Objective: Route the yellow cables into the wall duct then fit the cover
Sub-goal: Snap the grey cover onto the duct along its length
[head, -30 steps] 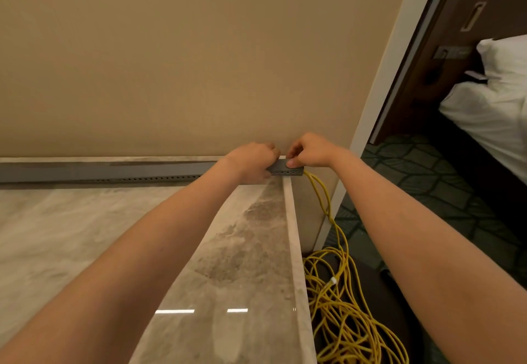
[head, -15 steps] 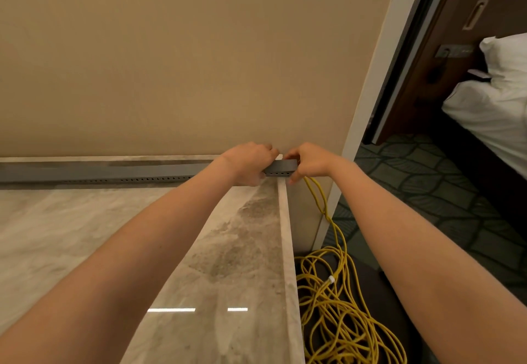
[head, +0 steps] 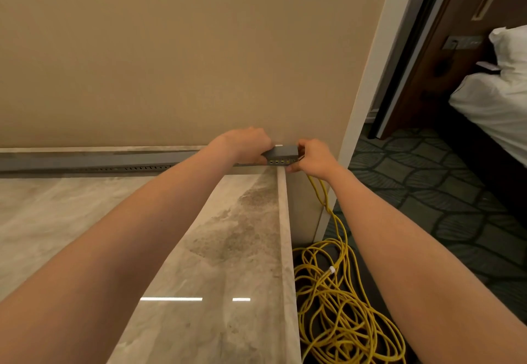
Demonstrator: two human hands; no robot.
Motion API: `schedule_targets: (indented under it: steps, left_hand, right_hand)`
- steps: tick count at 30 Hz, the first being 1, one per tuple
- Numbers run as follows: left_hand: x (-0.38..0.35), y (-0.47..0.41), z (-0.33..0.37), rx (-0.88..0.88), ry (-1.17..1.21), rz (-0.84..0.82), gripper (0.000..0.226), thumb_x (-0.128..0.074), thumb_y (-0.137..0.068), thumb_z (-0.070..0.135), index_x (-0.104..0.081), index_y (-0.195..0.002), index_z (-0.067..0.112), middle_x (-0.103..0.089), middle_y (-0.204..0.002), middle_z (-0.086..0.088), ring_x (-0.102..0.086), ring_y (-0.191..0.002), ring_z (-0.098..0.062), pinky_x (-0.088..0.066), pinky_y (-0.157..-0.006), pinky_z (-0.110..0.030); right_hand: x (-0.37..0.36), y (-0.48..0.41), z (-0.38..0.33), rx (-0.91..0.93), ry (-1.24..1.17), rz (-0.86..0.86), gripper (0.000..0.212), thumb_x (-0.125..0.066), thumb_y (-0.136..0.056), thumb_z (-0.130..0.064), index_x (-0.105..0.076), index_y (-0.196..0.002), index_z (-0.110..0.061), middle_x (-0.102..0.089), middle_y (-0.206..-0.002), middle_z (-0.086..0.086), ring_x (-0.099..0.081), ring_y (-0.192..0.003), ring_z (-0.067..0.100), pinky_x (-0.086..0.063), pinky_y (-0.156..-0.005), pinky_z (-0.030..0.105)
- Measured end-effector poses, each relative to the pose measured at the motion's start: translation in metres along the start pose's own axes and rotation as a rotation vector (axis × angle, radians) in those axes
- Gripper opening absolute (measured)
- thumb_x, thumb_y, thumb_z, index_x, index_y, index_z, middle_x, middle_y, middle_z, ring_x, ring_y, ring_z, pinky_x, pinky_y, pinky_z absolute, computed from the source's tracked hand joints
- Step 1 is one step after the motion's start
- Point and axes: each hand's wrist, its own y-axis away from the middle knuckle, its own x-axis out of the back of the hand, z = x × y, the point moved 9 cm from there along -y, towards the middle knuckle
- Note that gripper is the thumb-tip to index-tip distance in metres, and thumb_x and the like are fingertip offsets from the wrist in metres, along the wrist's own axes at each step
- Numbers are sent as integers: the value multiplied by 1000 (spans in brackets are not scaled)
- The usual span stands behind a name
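A long grey slotted duct runs along the foot of the beige wall at the back of the marble counter. Its flat grey cover shows at the right end, with yellow visible through the slots below it. My left hand presses down on the duct just left of that end, fingers curled over the top. My right hand grips the duct's right end at the counter corner. Yellow cables drop from under my right hand to a loose heap on the floor.
The counter's raised right edge ends beside a white wall corner. Right of it lie patterned dark carpet, a brown door with a handle and a bed with white linen.
My right hand has slid from the top of the duct end to its right end face, uncovering the cover's end. The left hand has stayed in place; the view has shifted slightly.
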Motion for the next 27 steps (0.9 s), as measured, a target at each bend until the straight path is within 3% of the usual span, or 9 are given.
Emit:
schedule_targets:
  steps: [6, 9, 12, 19, 22, 24, 27]
  left_hand:
    - [4, -6, 2, 8, 7, -70, 32, -59, -92, 22, -61, -118, 3, -61, -117, -17, -61, -106, -34, -48, -84, -37]
    - [5, -6, 4, 23, 25, -77, 32, -61, -90, 20, -62, -117, 2, -61, -117, -17, -60, -106, -33, -47, -83, -36]
    - [4, -5, 3, 50, 62, -83, 31, -60, -91, 19, -62, -116, 2, -61, -116, -17, -60, -106, -33, -47, -83, -36]
    - [2, -5, 4, 83, 89, -69, 29, -56, -93, 16, -62, -117, 2, -62, -117, -18, -60, -106, -33, -47, -83, -36]
    - [3, -6, 3, 89, 103, -71, 29, -57, -92, 16, -62, -116, 2, -61, -118, -18, -59, -108, -34, -47, -86, -37]
    - [4, -5, 3, 96, 114, -73, 30, -58, -92, 17, -62, -117, 2, -60, -119, -18, -58, -109, -34, -47, -86, -37]
    - [4, -5, 2, 104, 138, -69, 30, -58, -92, 18, -61, -118, 2, -60, -120, -18, -57, -110, -33, -46, -86, -36]
  right_hand:
    - [2, 3, 1, -63, -55, -6, 40, -80, -71, -9, -67, -107, 3, -61, -90, 9, -53, -84, 20, -32, -51, 10]
    - [3, 4, 8, -84, -171, 0, 38, -74, -76, -4, -65, -113, 3, -69, -111, 19, -63, -107, 29, -38, -59, 6]
    - [2, 7, 9, -88, -205, -2, 40, -71, -78, 0, -61, -117, 3, -66, -121, 19, -60, -116, 28, -41, -81, 19]
    - [3, 4, 8, -68, -98, 32, 37, -74, -77, -6, -64, -112, -1, -70, -113, 17, -63, -108, 26, -42, -79, 23]
    - [4, 5, 11, -104, -166, 31, 51, -75, -75, -5, -57, -123, -3, -69, -116, 16, -61, -112, 25, -35, -76, 18]
    - [2, 6, 14, -134, -234, -7, 63, -75, -75, -3, -47, -132, -6, -67, -120, 18, -59, -116, 27, -36, -81, 19]
    - [-2, 6, 12, -179, -278, -128, 55, -68, -80, 3, -49, -132, -4, -59, -130, 20, -53, -123, 28, -37, -86, 23]
